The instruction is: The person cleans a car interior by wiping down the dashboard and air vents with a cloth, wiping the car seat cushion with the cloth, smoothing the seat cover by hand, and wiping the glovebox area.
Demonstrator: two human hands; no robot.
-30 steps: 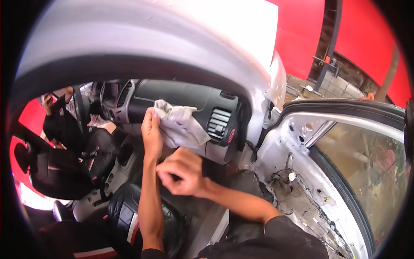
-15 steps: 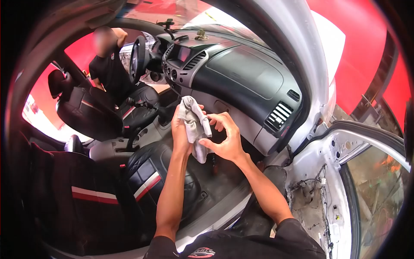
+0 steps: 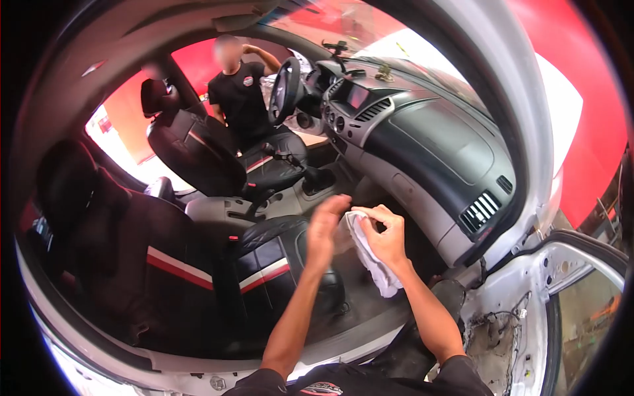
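A pale grey cloth [image 3: 375,264] hangs from my right hand [image 3: 385,232], pinched at its top between the fingers and thumb. My left hand [image 3: 323,231] is just left of the cloth, slightly blurred, its fingers stretched out and nothing visible in it. Both hands are over the footwell in front of the near black seat [image 3: 264,257], which has a white and red stripe. Beyond them lies the dashboard [image 3: 429,148] with its side air vent [image 3: 480,211].
A person [image 3: 239,99] in a black shirt stands at the far door, beside the steering wheel [image 3: 286,91]. The gear lever [image 3: 317,178] rises from the centre console. An open door with its inner panel exposed [image 3: 492,336] is at the right. Part of another person shows behind the far headrest [image 3: 158,97].
The view has swung left and shows more of the cabin. The cloth has passed from my left hand to my right hand and hangs down. My left hand has let go of it.
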